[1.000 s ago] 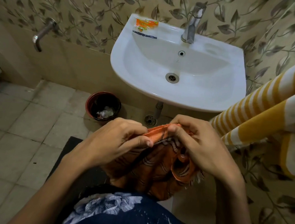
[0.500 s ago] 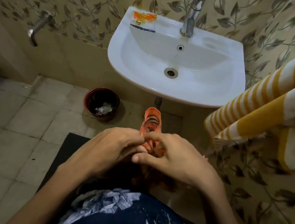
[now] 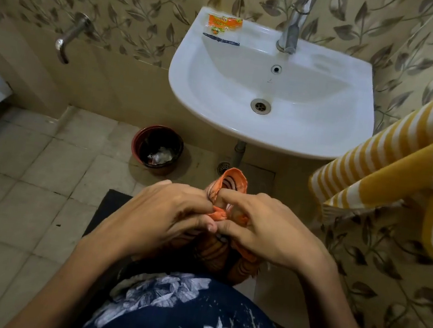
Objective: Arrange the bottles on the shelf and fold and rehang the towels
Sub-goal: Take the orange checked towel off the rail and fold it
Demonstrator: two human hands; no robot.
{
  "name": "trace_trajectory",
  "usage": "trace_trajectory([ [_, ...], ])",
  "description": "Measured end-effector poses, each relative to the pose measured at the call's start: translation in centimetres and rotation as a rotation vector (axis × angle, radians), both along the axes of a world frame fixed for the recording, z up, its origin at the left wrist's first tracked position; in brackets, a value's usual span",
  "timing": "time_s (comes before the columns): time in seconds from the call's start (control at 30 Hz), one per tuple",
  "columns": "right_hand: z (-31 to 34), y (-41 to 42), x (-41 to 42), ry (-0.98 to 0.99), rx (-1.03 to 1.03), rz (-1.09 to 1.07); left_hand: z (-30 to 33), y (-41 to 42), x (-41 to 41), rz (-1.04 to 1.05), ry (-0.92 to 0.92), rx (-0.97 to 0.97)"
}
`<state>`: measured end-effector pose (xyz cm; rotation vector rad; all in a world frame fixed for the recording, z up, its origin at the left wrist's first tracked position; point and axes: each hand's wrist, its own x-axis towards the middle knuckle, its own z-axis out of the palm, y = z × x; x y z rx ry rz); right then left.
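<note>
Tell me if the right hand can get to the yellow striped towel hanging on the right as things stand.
Probably not yet: the right hand is pinching the orange towel together with the left hand. Nothing stands between it and the yellow striped towel; it must let go first.

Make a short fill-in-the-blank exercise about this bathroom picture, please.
1. Both hands grip an ____ towel.
2. The packet lies on the ____ rim.
3. The bin stands on the ____.
4. The striped towel is white and ____.

Missing words: orange; sink; floor; yellow
</note>
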<state>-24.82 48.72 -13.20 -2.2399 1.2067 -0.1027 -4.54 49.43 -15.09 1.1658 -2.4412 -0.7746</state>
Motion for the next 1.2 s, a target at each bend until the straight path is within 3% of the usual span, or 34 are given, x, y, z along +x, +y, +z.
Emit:
trace_trajectory([
  [0.3,1.7,-0.6,-2.9,-0.386,0.014,-0.254,-0.5,0.7,1.6,0.097,0.056,0.117],
  [0.43,1.3,-0.7,-3.0,-0.345,0.031,-0.357,-0.3,0.4,0.9,0.158,0.166,0.028],
  [0.6,0.7,-0.4,-2.6,-0.017,0.108,-0.308,0.1,0.1,-0.3,0.124,0.168,0.036],
  [0.73,1.4,-0.5,-1.0,-0.193,0.233,-0.103,0.2,0.1,-1.8,0.024,0.135,0.019],
  [0.9,1.3,-1.1,-1.4,-0.161,0.431,-0.016,-0.3,-0.2,-1.8,-0.002,0.105,0.041],
  [1.2,0.8,-0.6,-2.2,-0.319,0.166,-0.16,0.0,-0.5,-0.8,0.046,0.083,0.156],
])
